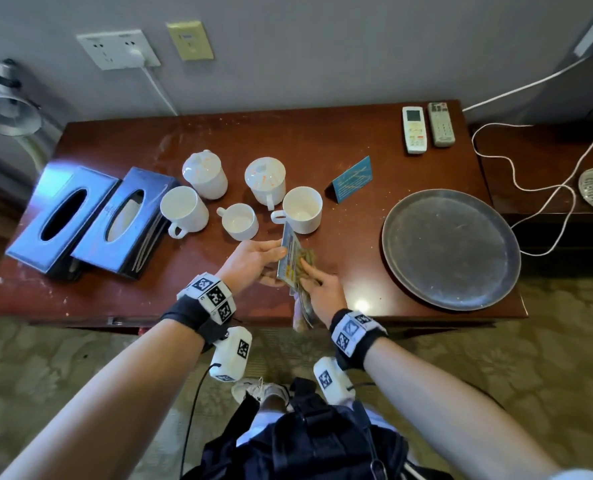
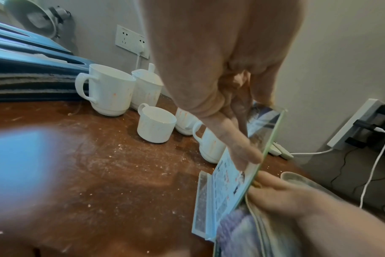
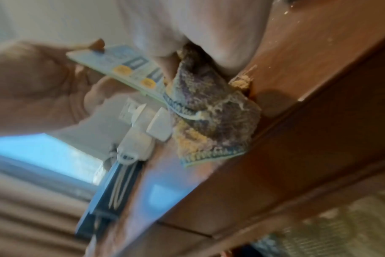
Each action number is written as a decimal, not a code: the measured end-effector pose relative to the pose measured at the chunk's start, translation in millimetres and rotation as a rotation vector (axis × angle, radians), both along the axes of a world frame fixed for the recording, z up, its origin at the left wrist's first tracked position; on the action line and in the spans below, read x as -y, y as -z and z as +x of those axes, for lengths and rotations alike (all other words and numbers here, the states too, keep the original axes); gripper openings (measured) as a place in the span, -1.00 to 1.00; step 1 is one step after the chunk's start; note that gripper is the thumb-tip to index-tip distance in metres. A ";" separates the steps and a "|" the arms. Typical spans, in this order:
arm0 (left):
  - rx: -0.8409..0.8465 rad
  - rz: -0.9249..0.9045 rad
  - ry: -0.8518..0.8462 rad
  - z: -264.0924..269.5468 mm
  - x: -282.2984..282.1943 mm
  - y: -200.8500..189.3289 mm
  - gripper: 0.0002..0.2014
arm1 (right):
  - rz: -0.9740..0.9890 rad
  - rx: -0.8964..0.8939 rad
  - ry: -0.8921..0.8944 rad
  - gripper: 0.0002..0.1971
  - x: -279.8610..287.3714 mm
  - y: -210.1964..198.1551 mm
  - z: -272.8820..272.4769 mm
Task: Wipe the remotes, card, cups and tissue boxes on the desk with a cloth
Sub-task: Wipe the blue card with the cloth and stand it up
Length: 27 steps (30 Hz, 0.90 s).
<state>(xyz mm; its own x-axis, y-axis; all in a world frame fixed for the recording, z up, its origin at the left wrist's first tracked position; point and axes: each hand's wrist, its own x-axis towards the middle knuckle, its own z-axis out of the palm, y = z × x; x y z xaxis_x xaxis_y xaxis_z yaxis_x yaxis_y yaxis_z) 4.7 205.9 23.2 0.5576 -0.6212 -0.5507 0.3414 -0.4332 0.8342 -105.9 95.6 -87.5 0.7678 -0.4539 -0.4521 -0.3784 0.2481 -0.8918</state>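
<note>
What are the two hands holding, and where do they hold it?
Left hand pinches the card by its upper edges. Right hand holds the cloth by its top, pressed against the card.

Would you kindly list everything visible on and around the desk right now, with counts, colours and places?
Desk: one, reddish-brown, dusty.
Tissue boxes: two, dark blue, left end.
Cups: five, white, two lidded, centre-left.
Tent card: one, teal, centre-right.
Remotes: two, white and grey, far right corner.
Tray: one, grey, round, right.
Acrylic card: one, blue print, held above front edge.
Cloth: one, purple-yellow, against the card.
Wall sockets: two.
Left hand: holds the card.
Right hand: grips the cloth.
</note>
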 end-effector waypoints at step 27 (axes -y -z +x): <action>0.019 0.005 -0.020 -1.6 0.9 -0.8 -0.81 | -0.024 -0.016 -0.020 -0.59 3.6 -10.7 5.0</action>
<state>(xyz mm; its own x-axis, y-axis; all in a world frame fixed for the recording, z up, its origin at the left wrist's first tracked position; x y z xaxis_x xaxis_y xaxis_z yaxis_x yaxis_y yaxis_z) 3.1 205.0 24.0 0.5801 -0.6070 -0.5432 0.3341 -0.4310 0.8382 -100.9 92.0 -76.8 0.7698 -0.4496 -0.4530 -0.3969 0.2186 -0.8914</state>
